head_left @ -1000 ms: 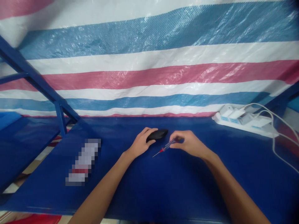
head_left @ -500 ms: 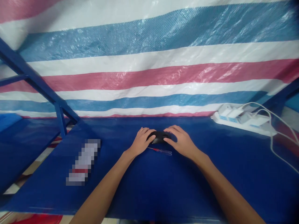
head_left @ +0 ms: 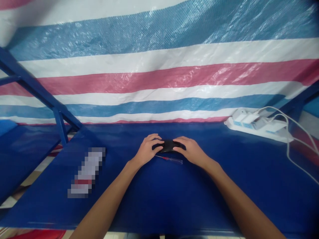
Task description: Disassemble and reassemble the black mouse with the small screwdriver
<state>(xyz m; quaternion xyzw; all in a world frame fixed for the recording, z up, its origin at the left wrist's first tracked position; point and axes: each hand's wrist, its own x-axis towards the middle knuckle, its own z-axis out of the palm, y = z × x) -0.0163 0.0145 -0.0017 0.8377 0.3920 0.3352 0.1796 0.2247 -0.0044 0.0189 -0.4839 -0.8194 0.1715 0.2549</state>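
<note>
Between my hands is a small black computer mouse [head_left: 168, 146], lying sideways on the blue tabletop [head_left: 171, 199]. The thumb and fingers of my left hand [head_left: 149, 147] close on its left end. At its right end, my right hand [head_left: 190, 149] pinches it in the same way. Some of the mouse is hidden behind the fingertips. Just in front of it lies a screwdriver [head_left: 171, 160] with a clear handle, a red collar and a thin shaft pointing left; neither hand touches it.
A blurred-out pale, oblong item [head_left: 87, 172] lies on the left. At the back right stands a white power strip [head_left: 259, 127] with plugs and trailing cables. Blue metal bars [head_left: 42, 91] rise on the left, and a striped plastic sheet [head_left: 159, 79] hangs behind the table.
The mouse appears turned a little, its top looking flatter now. Both hands keep hold of it with slightly shifted fingers. The whole view has shifted slightly.
</note>
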